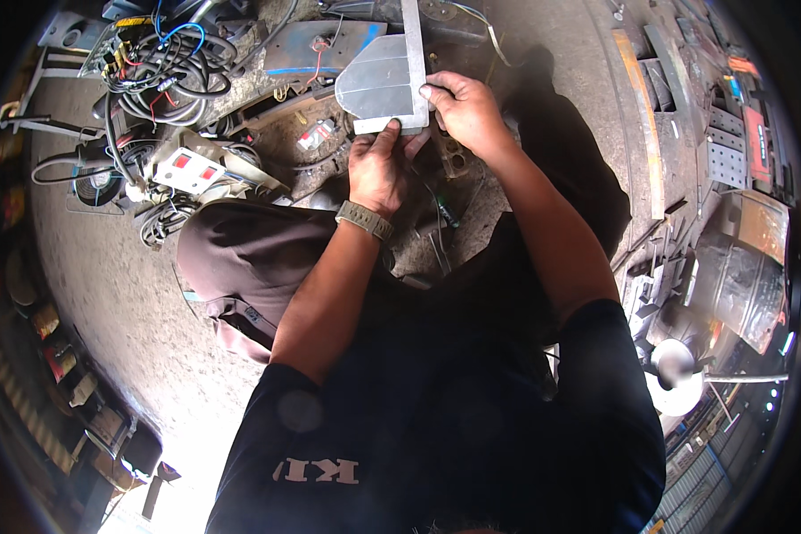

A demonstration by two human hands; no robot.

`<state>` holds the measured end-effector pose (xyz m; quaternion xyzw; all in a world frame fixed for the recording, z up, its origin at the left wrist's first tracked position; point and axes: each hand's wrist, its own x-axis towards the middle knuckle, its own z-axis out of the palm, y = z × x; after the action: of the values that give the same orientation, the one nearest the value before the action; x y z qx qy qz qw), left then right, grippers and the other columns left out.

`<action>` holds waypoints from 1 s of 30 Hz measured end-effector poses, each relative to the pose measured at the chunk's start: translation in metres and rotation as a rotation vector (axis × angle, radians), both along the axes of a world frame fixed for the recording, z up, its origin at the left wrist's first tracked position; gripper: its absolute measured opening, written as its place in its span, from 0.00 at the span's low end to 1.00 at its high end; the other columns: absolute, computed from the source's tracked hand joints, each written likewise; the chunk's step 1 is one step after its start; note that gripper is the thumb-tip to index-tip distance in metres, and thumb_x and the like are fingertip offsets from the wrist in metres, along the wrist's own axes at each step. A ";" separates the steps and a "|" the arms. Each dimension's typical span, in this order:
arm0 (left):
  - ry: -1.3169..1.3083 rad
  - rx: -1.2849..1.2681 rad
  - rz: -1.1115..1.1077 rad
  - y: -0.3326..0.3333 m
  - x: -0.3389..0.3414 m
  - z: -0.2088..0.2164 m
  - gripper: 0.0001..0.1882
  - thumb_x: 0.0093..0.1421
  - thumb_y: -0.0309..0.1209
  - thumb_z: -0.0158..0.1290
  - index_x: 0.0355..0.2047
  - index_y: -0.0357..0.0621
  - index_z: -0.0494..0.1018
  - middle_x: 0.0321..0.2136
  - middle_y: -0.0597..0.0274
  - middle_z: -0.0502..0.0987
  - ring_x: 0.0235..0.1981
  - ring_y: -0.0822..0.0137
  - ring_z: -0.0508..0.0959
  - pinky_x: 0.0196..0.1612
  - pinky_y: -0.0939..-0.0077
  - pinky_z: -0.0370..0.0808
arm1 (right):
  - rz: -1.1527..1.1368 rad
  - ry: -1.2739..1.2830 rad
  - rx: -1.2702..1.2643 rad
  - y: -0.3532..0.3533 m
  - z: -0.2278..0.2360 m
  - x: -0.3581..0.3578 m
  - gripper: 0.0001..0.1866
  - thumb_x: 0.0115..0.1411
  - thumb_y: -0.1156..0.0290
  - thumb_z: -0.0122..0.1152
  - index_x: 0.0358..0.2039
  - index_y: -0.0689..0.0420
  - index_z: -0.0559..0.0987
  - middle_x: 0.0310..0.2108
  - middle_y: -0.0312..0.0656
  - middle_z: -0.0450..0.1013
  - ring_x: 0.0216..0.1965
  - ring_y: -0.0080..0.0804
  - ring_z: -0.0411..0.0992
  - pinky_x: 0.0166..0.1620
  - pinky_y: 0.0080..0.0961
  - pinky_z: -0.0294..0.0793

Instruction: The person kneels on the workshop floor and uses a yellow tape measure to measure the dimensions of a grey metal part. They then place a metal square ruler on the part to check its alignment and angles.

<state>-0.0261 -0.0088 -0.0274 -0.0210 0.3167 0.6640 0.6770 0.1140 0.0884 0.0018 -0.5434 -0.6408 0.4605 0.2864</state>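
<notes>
A flat grey metal plate (pixel 374 78), with angled left corners and scribed lines across its face, is held up in front of me. An L-shaped steel square (pixel 416 55) lies along its right and lower edges. My left hand (pixel 376 173) is closed at the lower edge, its thumb pressing on the square's short leg; the fingers behind are mostly hidden. On the right, my right hand (pixel 468 116) pinches the long leg just above the corner, thumb on its face. Whether its fingers also touch the plate is hidden.
A tangle of black cables (pixel 182 89) lies at the far left, beside a white socket box (pixel 189 169). Behind the plate is a metal sheet (pixel 325 44) with blue edges. Flat bars (pixel 641 125), a perforated plate (pixel 727 149) and a metal drum (pixel 732 280) are on the right.
</notes>
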 end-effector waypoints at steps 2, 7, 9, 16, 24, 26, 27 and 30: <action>-0.002 0.010 0.007 0.000 0.001 0.000 0.12 0.71 0.20 0.51 0.53 0.27 0.69 0.48 0.46 0.79 0.48 0.51 0.83 0.57 0.48 0.83 | -0.011 0.007 -0.001 -0.001 0.002 -0.001 0.11 0.69 0.68 0.65 0.48 0.60 0.84 0.23 0.30 0.75 0.21 0.14 0.66 0.26 0.19 0.67; 0.003 0.018 0.004 0.000 0.001 0.006 0.12 0.71 0.20 0.51 0.53 0.29 0.70 0.48 0.47 0.79 0.48 0.52 0.83 0.57 0.48 0.82 | -0.009 -0.068 0.017 -0.002 0.010 -0.002 0.13 0.69 0.67 0.65 0.49 0.62 0.83 0.27 0.33 0.79 0.25 0.17 0.70 0.30 0.22 0.72; 0.005 -0.014 0.001 0.000 0.001 0.006 0.12 0.71 0.20 0.51 0.53 0.29 0.70 0.47 0.48 0.79 0.48 0.53 0.83 0.57 0.48 0.82 | 0.011 -0.039 0.057 0.000 0.001 0.001 0.15 0.69 0.67 0.65 0.50 0.63 0.83 0.32 0.37 0.82 0.30 0.18 0.73 0.36 0.23 0.75; 0.020 -0.007 0.004 0.000 0.001 0.007 0.13 0.71 0.21 0.52 0.54 0.29 0.70 0.48 0.48 0.79 0.49 0.52 0.83 0.58 0.47 0.82 | 0.018 -0.037 0.040 0.001 0.000 0.002 0.15 0.69 0.68 0.64 0.51 0.63 0.83 0.36 0.38 0.83 0.33 0.19 0.74 0.40 0.23 0.77; 0.051 0.038 -0.005 -0.001 0.000 0.005 0.13 0.71 0.21 0.51 0.54 0.29 0.70 0.50 0.47 0.79 0.50 0.51 0.82 0.57 0.49 0.82 | 0.017 0.037 -0.003 0.000 -0.001 0.001 0.12 0.69 0.69 0.64 0.49 0.62 0.83 0.26 0.32 0.77 0.23 0.16 0.69 0.28 0.20 0.70; 0.056 0.021 -0.003 0.000 0.002 0.004 0.13 0.71 0.21 0.51 0.54 0.29 0.70 0.49 0.47 0.79 0.50 0.52 0.82 0.57 0.49 0.83 | 0.008 0.033 0.004 0.000 -0.002 0.003 0.11 0.70 0.69 0.64 0.48 0.61 0.84 0.24 0.31 0.75 0.21 0.16 0.67 0.26 0.20 0.67; 0.057 0.012 -0.003 0.001 0.003 0.005 0.13 0.71 0.21 0.51 0.54 0.29 0.70 0.49 0.47 0.79 0.50 0.52 0.82 0.57 0.49 0.83 | 0.012 0.030 0.000 0.000 -0.003 0.003 0.11 0.70 0.69 0.64 0.48 0.61 0.84 0.23 0.31 0.75 0.21 0.16 0.67 0.26 0.20 0.68; 0.055 -0.003 0.007 0.000 0.002 0.002 0.12 0.71 0.21 0.51 0.53 0.30 0.71 0.49 0.48 0.79 0.50 0.53 0.83 0.56 0.50 0.83 | 0.024 0.021 -0.007 0.001 -0.002 0.003 0.12 0.70 0.68 0.64 0.48 0.61 0.83 0.23 0.31 0.75 0.21 0.16 0.68 0.26 0.21 0.68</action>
<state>-0.0241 -0.0087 -0.0252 -0.0050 0.3359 0.6664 0.6657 0.1170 0.0895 -0.0003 -0.5318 -0.6428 0.4716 0.2856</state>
